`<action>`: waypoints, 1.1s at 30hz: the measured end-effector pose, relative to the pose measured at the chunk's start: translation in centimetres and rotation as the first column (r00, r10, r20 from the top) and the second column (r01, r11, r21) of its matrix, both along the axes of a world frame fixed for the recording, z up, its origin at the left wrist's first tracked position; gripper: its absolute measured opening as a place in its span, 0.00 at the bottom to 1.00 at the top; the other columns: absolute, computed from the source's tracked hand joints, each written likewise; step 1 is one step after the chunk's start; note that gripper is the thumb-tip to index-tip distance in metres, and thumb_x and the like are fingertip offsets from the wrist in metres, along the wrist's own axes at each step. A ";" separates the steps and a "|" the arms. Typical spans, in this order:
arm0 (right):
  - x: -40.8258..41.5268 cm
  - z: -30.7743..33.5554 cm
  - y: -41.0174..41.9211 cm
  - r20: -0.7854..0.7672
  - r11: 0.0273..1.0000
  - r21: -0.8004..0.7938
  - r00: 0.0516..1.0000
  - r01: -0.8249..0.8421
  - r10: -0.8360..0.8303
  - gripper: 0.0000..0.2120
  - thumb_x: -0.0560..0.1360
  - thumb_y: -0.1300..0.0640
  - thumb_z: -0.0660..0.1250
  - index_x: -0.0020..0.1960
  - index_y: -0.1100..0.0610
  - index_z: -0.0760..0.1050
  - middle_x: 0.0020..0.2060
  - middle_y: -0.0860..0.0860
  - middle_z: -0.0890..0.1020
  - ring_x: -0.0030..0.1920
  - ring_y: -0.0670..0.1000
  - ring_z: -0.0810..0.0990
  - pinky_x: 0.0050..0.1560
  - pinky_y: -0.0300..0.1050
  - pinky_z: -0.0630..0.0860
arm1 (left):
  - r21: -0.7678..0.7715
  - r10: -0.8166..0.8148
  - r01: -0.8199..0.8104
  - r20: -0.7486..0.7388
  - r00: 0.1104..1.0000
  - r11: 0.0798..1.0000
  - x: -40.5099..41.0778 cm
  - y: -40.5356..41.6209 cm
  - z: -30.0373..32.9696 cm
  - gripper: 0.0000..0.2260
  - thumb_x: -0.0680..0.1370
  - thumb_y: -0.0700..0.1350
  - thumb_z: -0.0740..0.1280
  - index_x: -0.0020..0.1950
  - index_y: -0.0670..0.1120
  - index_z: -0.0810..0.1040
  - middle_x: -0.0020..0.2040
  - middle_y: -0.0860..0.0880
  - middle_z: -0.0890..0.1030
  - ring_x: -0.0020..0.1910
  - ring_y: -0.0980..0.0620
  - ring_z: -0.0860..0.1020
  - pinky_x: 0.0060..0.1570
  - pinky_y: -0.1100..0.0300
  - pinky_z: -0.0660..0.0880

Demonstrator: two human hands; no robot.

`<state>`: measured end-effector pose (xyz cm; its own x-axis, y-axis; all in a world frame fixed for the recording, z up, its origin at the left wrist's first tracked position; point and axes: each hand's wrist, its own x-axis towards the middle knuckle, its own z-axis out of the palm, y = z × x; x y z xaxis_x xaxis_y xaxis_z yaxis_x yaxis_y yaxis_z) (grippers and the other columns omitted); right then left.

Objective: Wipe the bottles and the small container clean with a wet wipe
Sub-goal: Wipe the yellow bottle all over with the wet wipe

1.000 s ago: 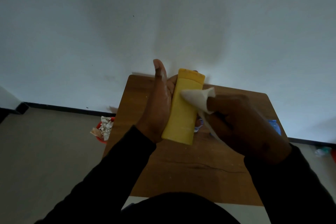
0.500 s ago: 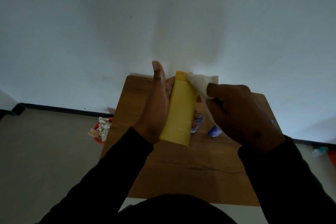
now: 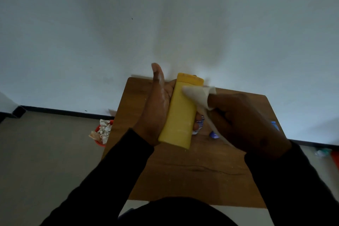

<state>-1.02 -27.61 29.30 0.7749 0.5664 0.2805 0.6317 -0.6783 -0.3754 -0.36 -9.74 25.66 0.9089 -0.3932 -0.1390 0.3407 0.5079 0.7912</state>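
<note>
My left hand (image 3: 156, 104) grips a tall yellow bottle (image 3: 180, 113) from its left side, thumb pointing up, fingertips curled round its right edge, holding it above the wooden table (image 3: 183, 174). My right hand (image 3: 245, 123) holds a white wet wipe (image 3: 200, 95) and presses its folded tip against the bottle's upper front, just below the cap. Behind the bottle and my right hand, small blue-and-white objects (image 3: 199, 127) stand on the table, mostly hidden.
The table stands against a white wall (image 3: 165, 24). A red bin (image 3: 102, 132) with crumpled used wipes sits on the floor left of the table. A blue item (image 3: 274, 125) peeks out at the table's right edge. Litter lies on the floor at far right.
The wipe moved from the bottle's upper front up over the cap and has come back down onto the front just below the cap. My left hand kept holding the bottle.
</note>
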 end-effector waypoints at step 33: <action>-0.5 0.3 -0.4 -0.117 0.996 -0.006 0.989 -0.094 0.093 0.10 0.74 0.51 0.62 0.35 0.40 0.67 0.26 0.37 0.73 0.27 0.38 0.75 0.28 0.29 0.66 | 0.019 0.020 -0.020 -0.032 0.999 1.000 0.4 0.5 0.3 0.47 0.72 0.74 0.40 0.66 0.38 0.73 0.47 0.36 0.79 0.38 0.41 0.79 0.37 0.50 0.79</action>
<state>-1.50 -28.01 29.64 0.7454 0.6404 0.1851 0.6450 -0.6228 -0.4427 0.06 -9.20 25.97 0.9114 -0.3721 -0.1755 0.3561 0.4999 0.7895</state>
